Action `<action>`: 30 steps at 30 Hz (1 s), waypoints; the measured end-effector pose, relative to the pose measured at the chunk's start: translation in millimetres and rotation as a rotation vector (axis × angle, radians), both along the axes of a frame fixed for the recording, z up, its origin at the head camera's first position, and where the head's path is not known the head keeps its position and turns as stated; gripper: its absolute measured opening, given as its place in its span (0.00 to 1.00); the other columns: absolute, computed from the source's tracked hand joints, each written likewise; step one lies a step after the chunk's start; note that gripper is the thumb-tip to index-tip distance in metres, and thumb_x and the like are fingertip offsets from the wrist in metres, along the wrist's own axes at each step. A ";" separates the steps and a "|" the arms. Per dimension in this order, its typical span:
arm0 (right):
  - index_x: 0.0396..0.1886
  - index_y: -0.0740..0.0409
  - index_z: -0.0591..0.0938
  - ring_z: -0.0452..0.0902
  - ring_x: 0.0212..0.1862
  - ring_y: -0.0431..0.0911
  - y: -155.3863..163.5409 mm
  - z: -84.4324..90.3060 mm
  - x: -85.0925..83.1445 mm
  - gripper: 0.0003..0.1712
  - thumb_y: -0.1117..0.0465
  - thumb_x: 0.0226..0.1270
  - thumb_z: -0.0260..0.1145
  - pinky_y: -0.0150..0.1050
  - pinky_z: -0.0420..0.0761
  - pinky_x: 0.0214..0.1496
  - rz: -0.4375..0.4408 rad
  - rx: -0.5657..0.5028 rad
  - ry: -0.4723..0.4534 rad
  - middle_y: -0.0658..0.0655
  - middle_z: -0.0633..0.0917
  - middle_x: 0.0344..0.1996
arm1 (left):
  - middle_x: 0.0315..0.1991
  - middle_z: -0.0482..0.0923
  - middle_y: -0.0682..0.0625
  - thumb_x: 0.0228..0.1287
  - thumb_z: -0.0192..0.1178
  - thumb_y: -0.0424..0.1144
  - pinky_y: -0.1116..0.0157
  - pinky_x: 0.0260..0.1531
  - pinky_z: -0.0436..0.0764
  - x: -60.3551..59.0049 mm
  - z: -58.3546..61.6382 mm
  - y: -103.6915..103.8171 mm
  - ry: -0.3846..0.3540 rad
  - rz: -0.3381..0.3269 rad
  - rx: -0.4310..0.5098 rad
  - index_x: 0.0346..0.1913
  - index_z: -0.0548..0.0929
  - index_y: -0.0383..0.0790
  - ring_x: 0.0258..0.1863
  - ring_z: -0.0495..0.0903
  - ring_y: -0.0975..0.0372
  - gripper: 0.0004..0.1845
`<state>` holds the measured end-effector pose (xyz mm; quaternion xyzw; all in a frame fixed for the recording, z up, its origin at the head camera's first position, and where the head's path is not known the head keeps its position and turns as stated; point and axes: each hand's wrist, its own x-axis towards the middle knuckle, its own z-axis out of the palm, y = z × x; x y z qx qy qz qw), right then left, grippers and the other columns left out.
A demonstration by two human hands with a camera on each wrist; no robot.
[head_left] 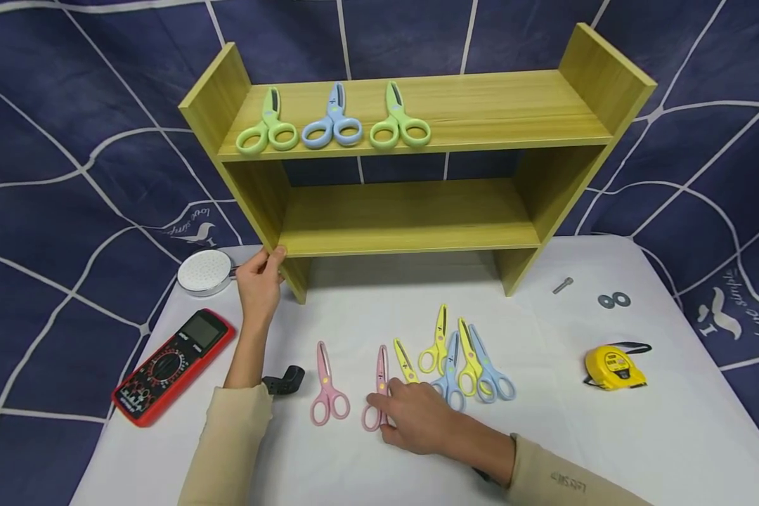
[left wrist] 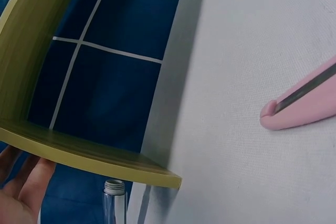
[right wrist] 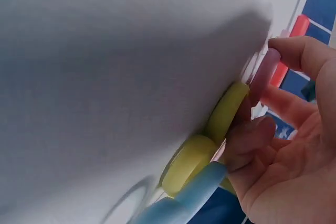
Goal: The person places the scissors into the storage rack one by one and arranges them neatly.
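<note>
My left hand point(head_left: 259, 284) holds the left side panel of a two-tier wooden shelf point(head_left: 411, 218), its thumb near the lower board's corner. In the left wrist view, fingers point(left wrist: 37, 182) lie against the panel's outer face. My right hand point(head_left: 420, 418) pinches the handle of a pair of pink scissors point(head_left: 381, 365) on the white table; fingers hide part of that handle. Another pair of pink scissors point(head_left: 325, 379) lies to its left. Yellow scissors point(head_left: 440, 334) and blue scissors point(head_left: 490, 365) cluster beside the right hand, partly overlapping. Green scissors point(head_left: 268, 126) and blue scissors point(head_left: 335, 123) rest on the top board.
At the left lie a red multimeter point(head_left: 173, 365), a shower head point(head_left: 204, 272) and a small black object point(head_left: 284, 380). A yellow tape measure point(head_left: 615, 367), a bolt point(head_left: 563, 285) and two washers point(head_left: 613, 300) are at the right. Dark blue cloth point(head_left: 63, 176) hangs behind the table.
</note>
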<state>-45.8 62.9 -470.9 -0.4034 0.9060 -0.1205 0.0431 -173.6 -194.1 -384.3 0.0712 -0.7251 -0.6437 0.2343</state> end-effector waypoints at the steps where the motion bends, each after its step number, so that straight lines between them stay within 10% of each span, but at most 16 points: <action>1: 0.53 0.45 0.83 0.62 0.20 0.36 0.3 0.9 -0.5 0.22 0.51 0.57 0.72 0.28 0.62 0.16 0.001 -0.002 -0.019 0.50 0.77 0.28 | 0.29 0.81 0.59 0.68 0.60 0.33 0.72 0.26 0.82 -0.1 -0.2 -0.4 -0.001 0.001 -0.001 0.50 0.84 0.23 0.29 0.78 0.61 0.14; 7: 0.52 0.48 0.83 0.63 0.22 0.34 5.3 7.7 -0.8 0.22 0.53 0.56 0.72 0.26 0.62 0.19 -0.006 -0.105 -0.059 0.47 0.77 0.30 | 0.28 0.81 0.53 0.67 0.60 0.32 0.75 0.22 0.78 -0.8 -1.1 -2.4 0.010 0.004 -0.006 0.47 0.85 0.23 0.22 0.74 0.65 0.13; 13: 0.52 0.50 0.81 0.56 0.18 0.32 19.9 31.7 -12.5 0.22 0.58 0.55 0.69 0.22 0.57 0.16 0.019 -0.279 0.125 0.46 0.70 0.28 | 0.27 0.80 0.54 0.67 0.60 0.32 0.75 0.20 0.75 -1.8 -1.3 -1.7 0.015 0.008 -0.002 0.47 0.85 0.23 0.22 0.74 0.65 0.13; 20: 0.50 0.51 0.80 0.55 0.14 0.34 45.5 90.1 -38.5 0.20 0.60 0.55 0.59 0.24 0.56 0.13 0.003 -0.459 0.499 0.50 0.71 0.26 | 0.29 0.81 0.62 0.68 0.60 0.33 0.73 0.26 0.81 -1.0 -1.2 0.2 -0.015 0.018 -0.009 0.49 0.84 0.25 0.27 0.78 0.62 0.14; 30: 0.54 0.58 0.82 0.74 0.24 0.46 82.6 176.1 -69.6 0.23 0.62 0.58 0.55 0.39 0.67 0.12 -0.133 -0.656 0.653 0.61 0.76 0.33 | 0.24 0.80 0.61 0.67 0.61 0.32 0.75 0.21 0.77 -2.0 0.0 0.6 0.003 0.026 0.000 0.47 0.85 0.24 0.19 0.73 0.67 0.13</action>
